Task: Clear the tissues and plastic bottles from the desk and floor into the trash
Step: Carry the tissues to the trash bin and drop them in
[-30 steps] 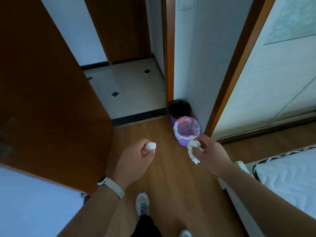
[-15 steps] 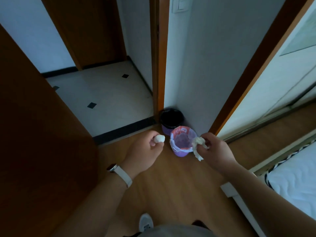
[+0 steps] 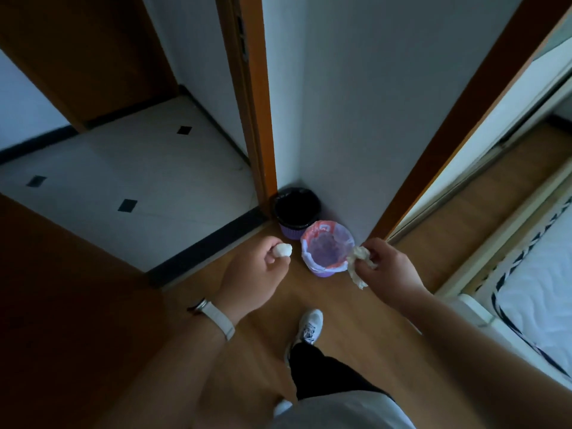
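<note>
Down low, two bins in the wall corner on the wood floor (image 3: 356, 323): a purple wastebasket (image 3: 327, 248) lined with a pale pink-edged bag, and touching it at its 11 o'clock a black-lined bin (image 3: 297, 209), tight against the orange door frame (image 3: 258, 97). Inside the purple one, nothing clearly made out — too dim to tell.

Left hand (image 3: 252, 278) curled into a loose fist at the basket's 9 o'clock, thumb and forefinger pinching a small balled tissue (image 3: 283, 250), white and compact, just beside the rim but not over it. White-strapped watch (image 3: 215, 317) on that wrist.

Right hand (image 3: 387, 267) at the basket's 3 o'clock, fingers closed on a crumpled tissue (image 3: 358, 265) — looser, a ragged tail hanging down below the knuckles, its upper part right at the edge of the bag's rim.

At 6 o'clock from the bins, a white sneaker (image 3: 309, 326) planted on the boards, dark trouser leg above it. Off at 3 o'clock, a white quilted mattress (image 3: 538, 301) with a black-and-white trimmed edge. At 10 o'clock, pale tiled hallway floor (image 3: 130, 168) with small dark diamond insets, beyond a black threshold strip.
</note>
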Demonstrator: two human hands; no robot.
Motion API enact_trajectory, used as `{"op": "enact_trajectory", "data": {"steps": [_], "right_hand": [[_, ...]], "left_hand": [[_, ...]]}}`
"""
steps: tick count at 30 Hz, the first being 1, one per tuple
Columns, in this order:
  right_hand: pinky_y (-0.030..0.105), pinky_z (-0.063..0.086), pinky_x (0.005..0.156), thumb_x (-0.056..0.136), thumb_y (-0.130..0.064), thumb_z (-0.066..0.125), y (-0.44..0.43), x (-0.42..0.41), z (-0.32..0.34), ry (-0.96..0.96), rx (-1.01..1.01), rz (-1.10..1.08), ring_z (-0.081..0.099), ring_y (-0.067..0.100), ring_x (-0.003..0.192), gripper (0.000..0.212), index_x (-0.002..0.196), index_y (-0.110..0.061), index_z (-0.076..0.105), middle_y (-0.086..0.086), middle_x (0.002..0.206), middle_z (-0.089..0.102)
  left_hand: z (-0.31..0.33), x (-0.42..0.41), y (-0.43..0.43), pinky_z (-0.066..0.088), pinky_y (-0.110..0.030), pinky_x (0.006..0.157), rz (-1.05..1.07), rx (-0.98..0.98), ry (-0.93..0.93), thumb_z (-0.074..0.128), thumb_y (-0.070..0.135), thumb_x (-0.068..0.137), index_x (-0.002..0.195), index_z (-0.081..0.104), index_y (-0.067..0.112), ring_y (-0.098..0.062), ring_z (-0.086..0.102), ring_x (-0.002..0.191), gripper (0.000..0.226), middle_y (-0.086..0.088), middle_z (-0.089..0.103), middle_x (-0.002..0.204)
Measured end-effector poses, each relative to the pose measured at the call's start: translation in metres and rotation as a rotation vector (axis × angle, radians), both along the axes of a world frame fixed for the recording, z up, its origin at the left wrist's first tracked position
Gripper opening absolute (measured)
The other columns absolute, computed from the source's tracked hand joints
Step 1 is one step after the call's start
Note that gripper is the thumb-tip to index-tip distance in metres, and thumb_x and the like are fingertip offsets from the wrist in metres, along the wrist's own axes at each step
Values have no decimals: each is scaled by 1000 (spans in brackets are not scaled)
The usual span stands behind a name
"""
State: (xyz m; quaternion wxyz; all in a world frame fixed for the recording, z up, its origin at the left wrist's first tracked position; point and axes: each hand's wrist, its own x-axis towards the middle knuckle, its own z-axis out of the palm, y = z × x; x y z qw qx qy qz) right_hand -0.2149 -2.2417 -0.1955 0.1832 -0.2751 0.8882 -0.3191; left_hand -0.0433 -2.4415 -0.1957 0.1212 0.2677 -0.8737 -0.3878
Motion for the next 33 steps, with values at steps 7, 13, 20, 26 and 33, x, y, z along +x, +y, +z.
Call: {"op": "enact_trajectory", "data": {"steps": [7,13,20,26,33], "right_hand": [[26,41,61,80,-27,68,-60,-85,-30,-66,-3,-110,60,16,73,13,93,-27,62,-6,81,65],[26,41,62,80,-26,66,-81,-148,-43,-100,14,-180,59,15,74,14,94,-27,62,-6,85,64],[26,42,61,80,-30,66,-91,-177,-63,-130,37,-293,58,15,73,15,93,-23,63,-4,83,63],[32,48,65,81,-29,66,-116,-188,-104,-194,95,-376,59,16,76,18,97,-22,63,-5,86,63],[30,45,64,84,-30,63,-147,-196,-194,-293,186,-535,58,19,78,16,98,-23,60,-2,89,62]], "left_hand": [[-4,-115,-55,50,-32,66,-203,-131,-42,57,41,90,102,63,24,-7,56,81,22,11,59,86],[-22,-194,-97,52,-34,69,-285,-123,-74,58,39,91,105,62,24,-6,56,83,21,11,60,89],[-52,-248,-122,55,-39,69,-389,-62,-145,51,53,88,102,61,29,-4,59,83,30,13,60,88],[-105,-290,-157,55,-39,71,-535,-21,-208,60,41,90,102,63,25,-7,60,81,21,10,61,90],[-197,-346,-192,50,-32,66,-692,-78,-102,67,30,88,94,65,13,-12,56,75,18,4,60,81]]}}
